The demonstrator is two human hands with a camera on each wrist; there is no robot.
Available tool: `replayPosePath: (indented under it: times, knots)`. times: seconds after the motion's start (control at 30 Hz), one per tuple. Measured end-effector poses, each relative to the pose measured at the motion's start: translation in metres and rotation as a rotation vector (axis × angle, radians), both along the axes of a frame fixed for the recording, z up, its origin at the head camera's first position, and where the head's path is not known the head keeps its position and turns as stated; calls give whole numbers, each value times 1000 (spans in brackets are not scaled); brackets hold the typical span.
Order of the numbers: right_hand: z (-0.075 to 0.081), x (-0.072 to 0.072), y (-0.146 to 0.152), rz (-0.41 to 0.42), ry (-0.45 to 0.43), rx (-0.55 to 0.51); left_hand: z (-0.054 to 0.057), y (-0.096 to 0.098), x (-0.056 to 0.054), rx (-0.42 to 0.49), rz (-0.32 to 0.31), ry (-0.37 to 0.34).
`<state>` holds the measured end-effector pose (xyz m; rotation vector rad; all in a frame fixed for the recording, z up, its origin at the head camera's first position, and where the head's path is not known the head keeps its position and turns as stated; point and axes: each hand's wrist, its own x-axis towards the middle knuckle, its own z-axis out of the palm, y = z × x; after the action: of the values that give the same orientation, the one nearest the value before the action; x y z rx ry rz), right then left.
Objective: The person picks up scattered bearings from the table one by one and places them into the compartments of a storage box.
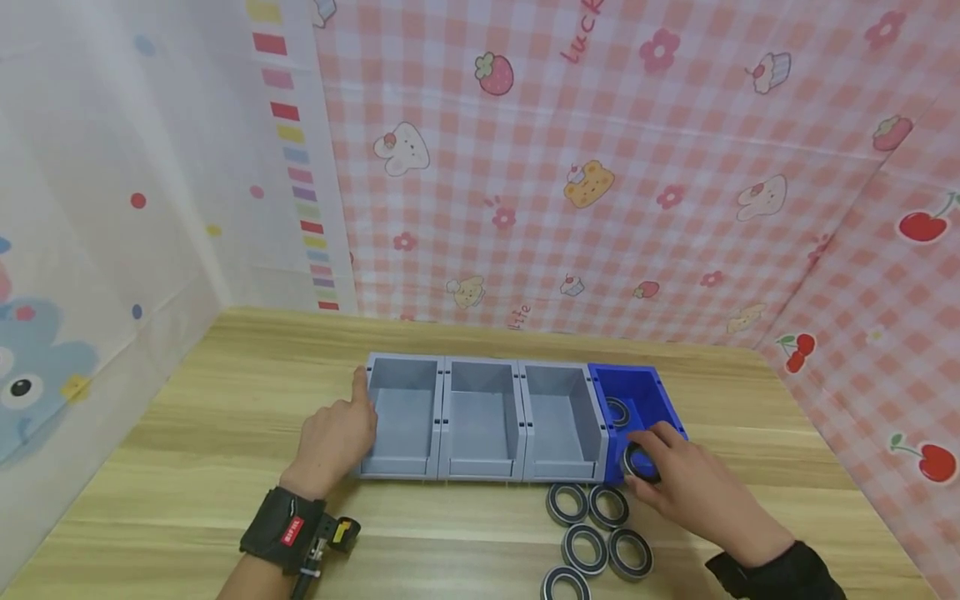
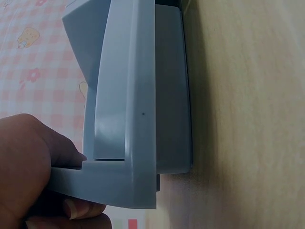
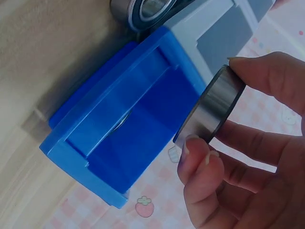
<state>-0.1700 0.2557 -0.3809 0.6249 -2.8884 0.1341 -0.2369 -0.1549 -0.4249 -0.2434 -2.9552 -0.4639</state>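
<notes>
Pinching a steel bearing (image 3: 209, 107) with a smooth, shiny outer rim, the right hand (image 1: 690, 482) has its grip at the near end of the glossy blue plastic bin (image 1: 628, 380), where a second bearing (image 1: 626, 410) sits on the left side. Left hand (image 1: 337, 437) is gripping the wall of the leftmost grey bin (image 1: 401, 468), one of three boxy ones. Five black-faced loose bearings (image 1: 567, 550) lie on the wood-grain worktop (image 1: 450, 537), near side.
</notes>
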Motion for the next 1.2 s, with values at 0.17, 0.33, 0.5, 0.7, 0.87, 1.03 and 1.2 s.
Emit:
replayPosePath:
  times: [0.17, 0.33, 0.5, 0.7, 0.87, 1.03, 1.2]
  knots:
    - [-2, -10, 2, -12, -7, 4, -1, 1, 0, 0, 1, 11]
    - [-5, -18, 3, -32, -26, 4, -2, 0, 0, 7, 8, -19]
    - [-7, -25, 3, -46, -29, -4, -2, 1, 0, 10, 13, -27]
    - [-9, -32, 2, -65, -54, 4, -1, 0, -1, -5, 11, -7]
    - [-12, -39, 2, -87, -78, 8, -1, -1, 0, -8, 19, -9]
    - [-17, -46, 4, -107, -104, 26, -2, -1, 0, -8, 17, -8]
    - [-23, -52, 4, -120, -130, 34, -2, -1, 1, -8, 0, 26]
